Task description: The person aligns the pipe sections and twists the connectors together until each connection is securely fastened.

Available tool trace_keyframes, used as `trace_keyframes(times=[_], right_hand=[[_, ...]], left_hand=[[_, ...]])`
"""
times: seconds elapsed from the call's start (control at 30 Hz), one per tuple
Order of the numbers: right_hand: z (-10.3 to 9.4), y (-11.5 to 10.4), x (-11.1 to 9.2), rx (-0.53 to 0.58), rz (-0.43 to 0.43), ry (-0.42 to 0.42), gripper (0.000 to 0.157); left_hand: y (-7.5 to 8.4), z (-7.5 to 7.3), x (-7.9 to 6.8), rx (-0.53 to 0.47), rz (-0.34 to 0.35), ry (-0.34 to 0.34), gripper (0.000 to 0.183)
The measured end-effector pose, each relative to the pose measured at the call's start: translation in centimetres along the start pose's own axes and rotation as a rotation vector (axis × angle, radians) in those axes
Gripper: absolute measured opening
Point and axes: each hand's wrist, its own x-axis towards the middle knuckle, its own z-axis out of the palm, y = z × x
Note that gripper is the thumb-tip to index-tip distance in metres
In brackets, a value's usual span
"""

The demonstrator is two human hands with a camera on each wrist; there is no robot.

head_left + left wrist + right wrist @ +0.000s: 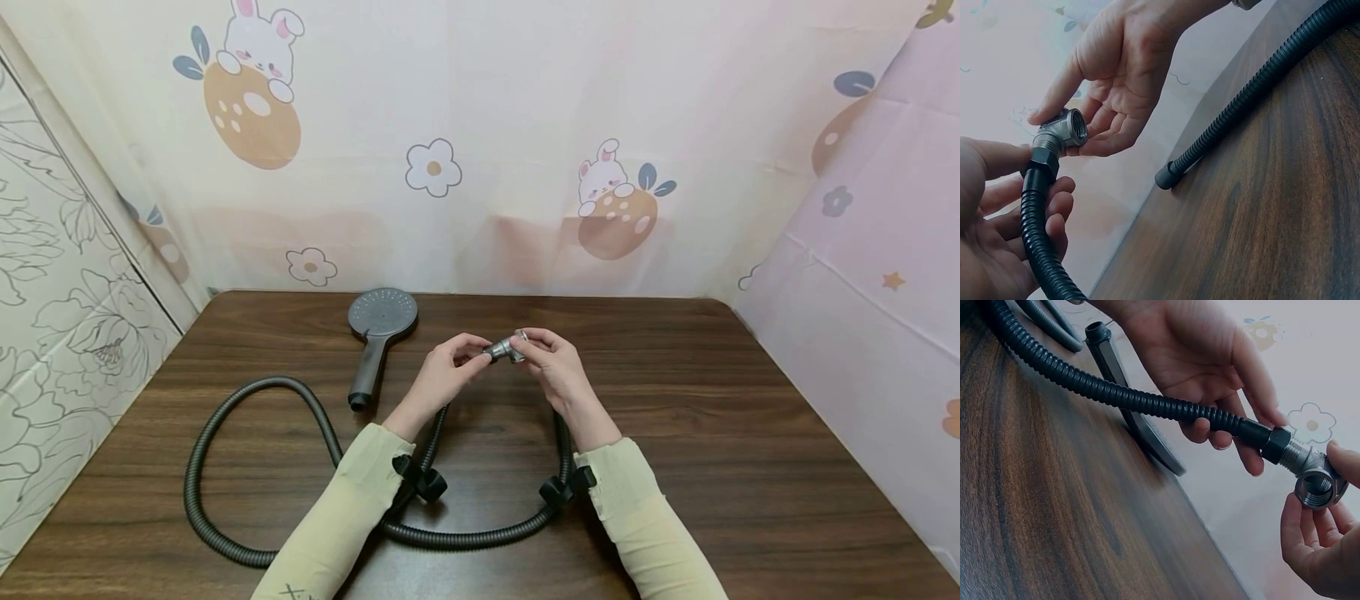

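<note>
One silvery threaded fitting [1059,130], black ribbed hose [1037,237]

shower head [382,315] on table [675,375], behind hose [465,540]; fitting [501,348] right of shower head; cloth [510,100] behind table.

brn wood tbl [660,400] | bunny-print cloth [502,108], bk | floral pnl [82,358], L

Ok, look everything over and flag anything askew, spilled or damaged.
I see no spill or damage. The one mildly odd spot is the bare threads between nut and fitting: the nut may not be fully screwed on, though that could simply be unfinished work.
</note>
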Motion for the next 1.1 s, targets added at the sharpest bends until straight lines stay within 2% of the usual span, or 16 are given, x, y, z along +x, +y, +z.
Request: trace_keyframes(times=[0.43,0.7,1.1], right_hand=[[0.07,-0.09,-0.01,0.015,0.003,0.008,0.034],[0.22,-0.04,-0.06,0.017,0.003,0.011,0.034],[0.08,-0.08,-0.13,0.019,-0.001,0.005,0.031]], left_hand=[[-0.01,0.06,0.03,-0.036,-0.01,0.021,0.028],[0.06,-0.14,-0.17,0.014,-0.056,-0.006,0.03],[0.44,-0.09,-0.17,0.024,-0.023,-0.002,0.024]])
